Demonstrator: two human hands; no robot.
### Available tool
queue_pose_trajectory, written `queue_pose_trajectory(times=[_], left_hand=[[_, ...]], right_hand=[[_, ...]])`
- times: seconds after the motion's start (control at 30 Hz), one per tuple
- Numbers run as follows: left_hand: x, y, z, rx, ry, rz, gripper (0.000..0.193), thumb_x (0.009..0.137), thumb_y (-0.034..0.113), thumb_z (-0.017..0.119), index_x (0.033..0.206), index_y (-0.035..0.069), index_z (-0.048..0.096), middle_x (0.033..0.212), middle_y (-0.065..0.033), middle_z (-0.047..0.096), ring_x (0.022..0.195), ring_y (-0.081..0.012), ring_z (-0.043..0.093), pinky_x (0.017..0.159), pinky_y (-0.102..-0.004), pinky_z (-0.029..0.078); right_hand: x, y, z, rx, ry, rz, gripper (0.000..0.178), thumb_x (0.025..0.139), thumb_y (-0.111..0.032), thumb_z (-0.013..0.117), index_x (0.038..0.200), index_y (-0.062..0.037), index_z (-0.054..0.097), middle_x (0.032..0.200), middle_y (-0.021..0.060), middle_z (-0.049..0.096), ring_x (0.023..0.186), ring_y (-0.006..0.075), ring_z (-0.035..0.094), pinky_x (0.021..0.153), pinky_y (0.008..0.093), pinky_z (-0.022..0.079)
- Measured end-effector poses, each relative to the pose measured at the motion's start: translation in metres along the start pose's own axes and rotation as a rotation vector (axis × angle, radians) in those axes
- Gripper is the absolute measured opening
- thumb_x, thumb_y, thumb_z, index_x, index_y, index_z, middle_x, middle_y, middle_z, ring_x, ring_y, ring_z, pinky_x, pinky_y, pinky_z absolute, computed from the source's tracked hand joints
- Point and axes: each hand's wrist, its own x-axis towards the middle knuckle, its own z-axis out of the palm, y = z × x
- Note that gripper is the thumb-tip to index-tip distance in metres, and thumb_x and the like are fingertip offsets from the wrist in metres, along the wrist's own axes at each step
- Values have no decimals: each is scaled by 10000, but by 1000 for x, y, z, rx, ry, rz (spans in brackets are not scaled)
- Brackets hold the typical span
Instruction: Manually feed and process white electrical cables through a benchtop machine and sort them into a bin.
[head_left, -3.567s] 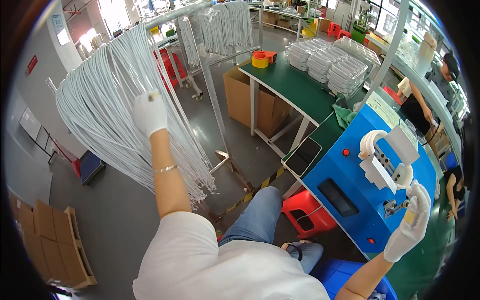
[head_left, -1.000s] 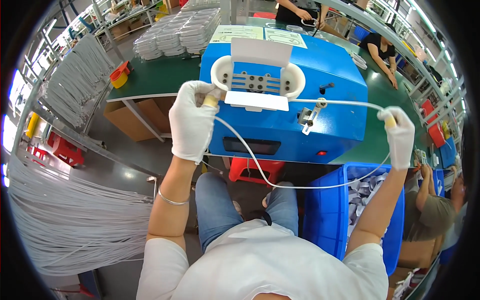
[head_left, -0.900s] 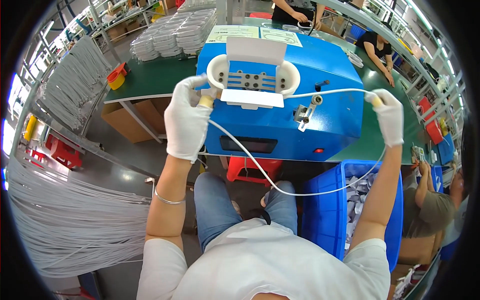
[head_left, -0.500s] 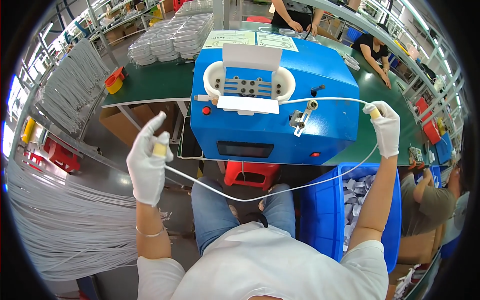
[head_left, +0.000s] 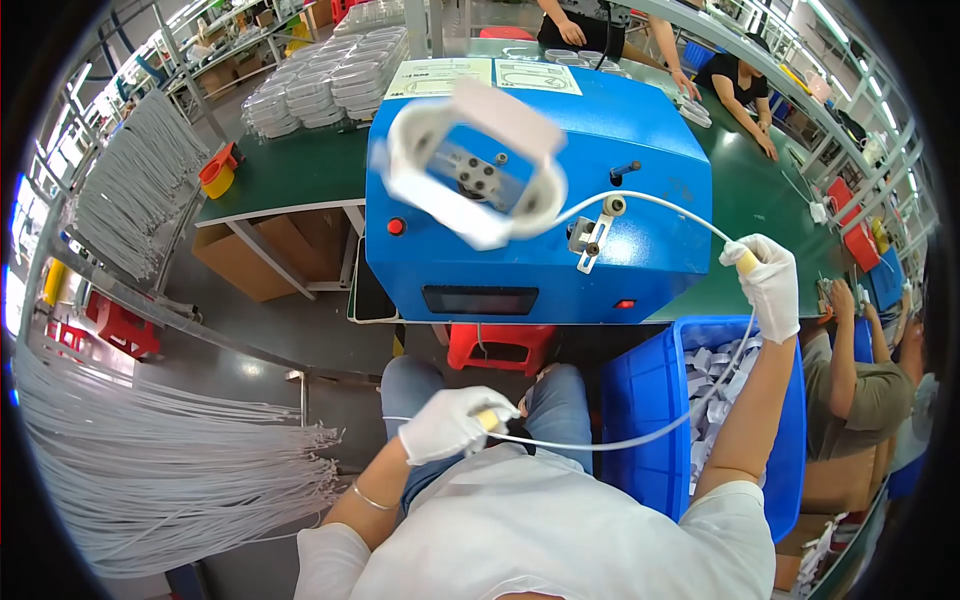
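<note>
A white cable [head_left: 630, 446] leaves the winding head, passes a small roller guide [head_left: 614, 206] and reaches my right hand [head_left: 772, 288]. From there it hangs in a slack curve to my left hand [head_left: 445, 428], low over my lap. Both hands wear white gloves with a cream finger cover, and their fingers are closed on the cable. A short bit of cable shows behind the left hand. On the blue winding machine [head_left: 520, 258], the white winding head [head_left: 545, 195] is tilted and smeared by motion.
A blue bin [head_left: 640, 400] holding white scraps stands right of my legs. Many grey-white cables [head_left: 180, 440] hang at the left. Clear plastic trays [head_left: 340, 85] are stacked on the green table [head_left: 280, 175]. A red stool [head_left: 500, 345] is under the machine. Other people work beyond and at right.
The winding head has turned from level to tilted and is blurred. My left hand has moved down and right toward my lap along the cable; the right hand stays nearly in place.
</note>
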Motion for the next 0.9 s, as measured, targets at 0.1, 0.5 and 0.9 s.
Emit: queue_pose_trajectory(times=[0.1, 0.5, 0.9], left_hand=[[20, -11, 14, 34, -102, -33, 253, 902, 157, 597, 1122, 35, 622, 977, -71, 662, 853, -122, 626, 747, -256, 505], [37, -38, 13, 287, -84, -36, 428, 884, 156, 600, 1288, 61, 498, 1104, -103, 633, 1021, -167, 594, 899, -287, 459], [51, -20, 23, 245, -223, 3, 328, 876, 138, 593, 1189, 42, 591, 1038, -72, 651, 927, -130, 604, 849, -266, 470]], right_hand=[[-4, 2, 2, 60, -31, 43, 214, 868, -203, 639, 757, -21, 624, 604, -53, 499, 432, -5, 335, 392, 173, 205], [-10, -27, 34, 297, -238, 90, 204, 870, -154, 607, 764, 19, 588, 600, 30, 579, 368, 38, 437, 357, 168, 355], [-10, -37, 52, 407, -267, 106, 273, 897, -230, 595, 768, 10, 594, 541, 9, 529, 356, 40, 433, 363, 173, 390]])
